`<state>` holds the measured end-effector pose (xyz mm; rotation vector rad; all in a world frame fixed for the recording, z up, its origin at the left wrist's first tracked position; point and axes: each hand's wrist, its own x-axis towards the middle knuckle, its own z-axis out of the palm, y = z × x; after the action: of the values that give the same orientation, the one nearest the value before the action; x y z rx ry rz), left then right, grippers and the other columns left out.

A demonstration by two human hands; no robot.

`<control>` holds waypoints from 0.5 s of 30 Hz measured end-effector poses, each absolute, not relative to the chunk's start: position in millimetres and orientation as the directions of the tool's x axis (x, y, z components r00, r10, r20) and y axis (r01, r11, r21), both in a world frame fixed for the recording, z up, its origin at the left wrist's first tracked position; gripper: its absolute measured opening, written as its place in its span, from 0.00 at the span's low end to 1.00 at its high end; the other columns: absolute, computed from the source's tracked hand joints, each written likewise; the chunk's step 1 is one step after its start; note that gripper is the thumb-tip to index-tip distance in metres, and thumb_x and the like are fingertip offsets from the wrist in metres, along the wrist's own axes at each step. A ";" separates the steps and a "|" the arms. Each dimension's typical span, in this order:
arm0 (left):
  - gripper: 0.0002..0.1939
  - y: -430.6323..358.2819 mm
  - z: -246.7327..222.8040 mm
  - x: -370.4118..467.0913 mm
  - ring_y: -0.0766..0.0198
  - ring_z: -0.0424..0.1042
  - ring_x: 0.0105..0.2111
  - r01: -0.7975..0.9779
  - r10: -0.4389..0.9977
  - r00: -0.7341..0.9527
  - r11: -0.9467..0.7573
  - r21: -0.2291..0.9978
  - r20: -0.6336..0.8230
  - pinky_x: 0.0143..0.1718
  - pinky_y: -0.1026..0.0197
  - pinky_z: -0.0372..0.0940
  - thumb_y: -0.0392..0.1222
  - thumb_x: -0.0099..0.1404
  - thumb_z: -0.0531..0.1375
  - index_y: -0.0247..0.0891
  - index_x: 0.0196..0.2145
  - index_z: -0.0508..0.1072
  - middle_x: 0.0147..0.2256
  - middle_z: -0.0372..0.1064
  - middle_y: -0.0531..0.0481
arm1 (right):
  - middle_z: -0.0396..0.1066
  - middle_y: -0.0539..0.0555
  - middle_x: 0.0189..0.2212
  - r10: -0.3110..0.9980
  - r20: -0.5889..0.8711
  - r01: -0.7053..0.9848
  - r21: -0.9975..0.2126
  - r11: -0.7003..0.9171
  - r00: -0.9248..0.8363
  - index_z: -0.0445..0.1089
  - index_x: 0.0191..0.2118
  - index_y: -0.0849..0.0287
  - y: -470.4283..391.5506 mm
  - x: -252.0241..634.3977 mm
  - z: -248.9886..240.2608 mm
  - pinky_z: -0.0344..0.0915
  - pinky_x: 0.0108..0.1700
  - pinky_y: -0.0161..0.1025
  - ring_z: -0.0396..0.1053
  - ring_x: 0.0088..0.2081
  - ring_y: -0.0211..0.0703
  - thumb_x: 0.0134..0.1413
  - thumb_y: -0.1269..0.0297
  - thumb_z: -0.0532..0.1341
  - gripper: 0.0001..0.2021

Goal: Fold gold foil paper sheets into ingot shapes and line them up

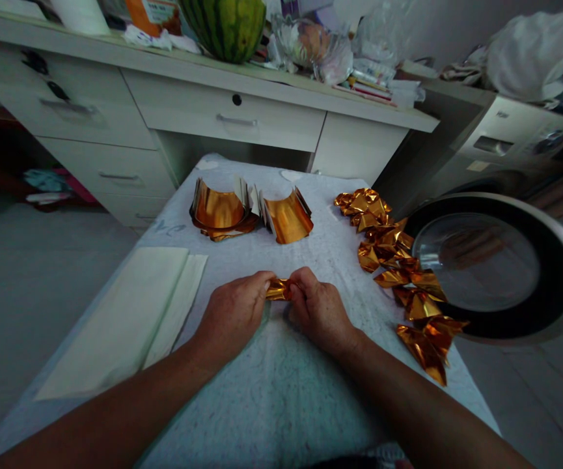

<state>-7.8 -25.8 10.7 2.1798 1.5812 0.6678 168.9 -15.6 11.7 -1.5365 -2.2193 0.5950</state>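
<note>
A small piece of gold foil paper (278, 289) is held between both hands at the middle of the cloth-covered table (281, 397). My left hand (237, 309) pinches its left end, and my right hand (319, 309) grips its right end. Both hands are closed, with the fingertips partly hidden. Beyond them lie two curved stacks of gold foil sheets, one on the left (220, 207) and one on the right (288, 218). Several folded gold foil pieces (420, 303) form a line along the table's right side.
Pale paper sheets (115, 319) lie at the table's left. An open round washing machine door (500, 267) stands by the right edge. Behind the table, a white drawer desk (271, 127) carries a watermelon (225, 26), plastic bags and other clutter.
</note>
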 end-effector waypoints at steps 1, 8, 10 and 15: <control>0.16 -26.1 9.9 -7.5 0.59 0.77 0.38 0.779 0.949 0.271 -0.315 0.542 0.162 0.40 0.59 0.68 0.40 0.71 0.46 0.39 0.46 0.72 0.39 0.79 0.48 | 0.73 0.52 0.27 0.943 0.065 0.786 -0.535 0.308 -0.325 0.62 0.41 0.58 -15.4 169.4 12.3 0.55 0.30 0.34 0.70 0.27 0.42 0.63 0.67 0.49 0.07; 0.15 -29.5 8.8 -5.3 0.59 0.77 0.36 0.776 0.931 0.331 -0.360 0.519 0.152 0.38 0.59 0.67 0.38 0.71 0.47 0.39 0.46 0.71 0.38 0.78 0.48 | 0.74 0.52 0.27 0.954 0.075 0.786 -0.550 0.281 -0.289 0.62 0.44 0.58 -14.3 171.0 15.8 0.55 0.30 0.34 0.70 0.26 0.42 0.65 0.67 0.48 0.08; 0.15 -29.5 9.6 -5.7 0.59 0.77 0.36 0.777 0.935 0.314 -0.353 0.522 0.165 0.38 0.60 0.67 0.39 0.71 0.46 0.39 0.46 0.71 0.37 0.78 0.48 | 0.73 0.51 0.26 0.952 0.075 0.789 -0.542 0.288 -0.296 0.62 0.43 0.58 -14.6 170.7 15.3 0.54 0.29 0.34 0.69 0.25 0.41 0.65 0.66 0.48 0.08; 0.16 -27.6 11.9 -7.2 0.58 0.78 0.35 0.785 0.951 0.232 -0.307 0.538 0.203 0.36 0.59 0.68 0.41 0.71 0.46 0.39 0.46 0.72 0.37 0.79 0.49 | 0.72 0.50 0.25 0.922 0.091 0.753 -0.548 0.363 -0.377 0.61 0.44 0.58 -15.9 170.2 13.3 0.56 0.29 0.33 0.69 0.25 0.40 0.64 0.67 0.47 0.08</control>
<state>-7.2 -27.6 11.9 2.1884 1.6121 0.7219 170.2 -15.9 13.3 -1.4631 -2.2459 0.6003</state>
